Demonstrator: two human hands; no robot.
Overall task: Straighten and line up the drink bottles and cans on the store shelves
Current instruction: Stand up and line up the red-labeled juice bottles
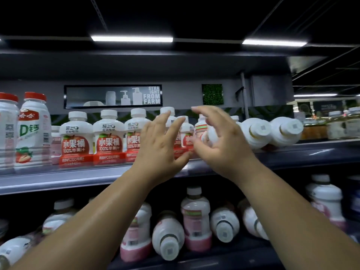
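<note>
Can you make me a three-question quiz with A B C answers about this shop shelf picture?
1. Where are the two toppled white bottles?
A) upper shelf, right of the hands
B) on the floor
C) far left end

2. What colour is the cap of the tall strawberry bottle?
A) blue
B) red
C) green

3. How is the right hand?
A) flat on the shelf
B) in a fist
C) fingers spread around a small bottle

Answers: A, they lie with bases facing out; B, the cap is red; C, the fingers curl open around it.

Wall sign (pixel 113 96) reads "STRAIGHT FROM FARM"; apple bottles (pixel 76 139) "100%".
</note>
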